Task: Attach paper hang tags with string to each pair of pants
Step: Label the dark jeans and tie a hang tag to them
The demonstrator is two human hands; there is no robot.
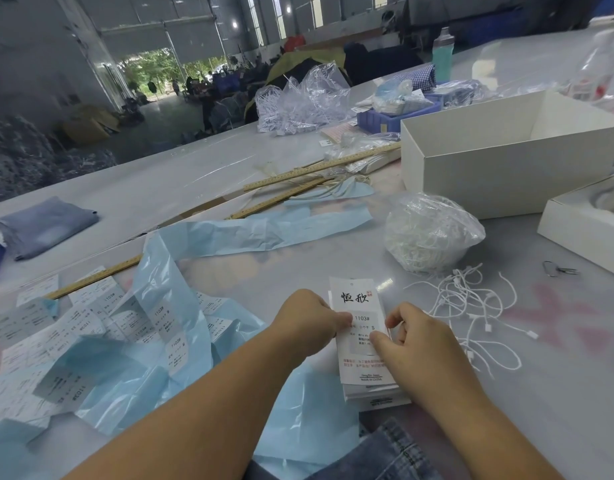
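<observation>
A stack of white paper hang tags [358, 299] printed "1103#" lies on the grey table in front of me. My left hand [309, 318] pinches the top tag's left edge with thumb and fingers. My right hand [407, 336] has its fingers curled at the tag's right side, thumb on the printed face. Loose white strings with small clasps [472, 306] lie to the right of the stack. A clear bag of more strings [433, 233] sits behind them. Denim pants [378, 452] show at the bottom edge near me.
Light blue tissue paper [181, 306] and sheets of size stickers [91, 327] spread to the left. Wooden rulers [316, 171] lie behind. Open white boxes [489, 161] stand at the right, small snips [558, 270] beside them. Folded jeans [46, 226] rest at far left.
</observation>
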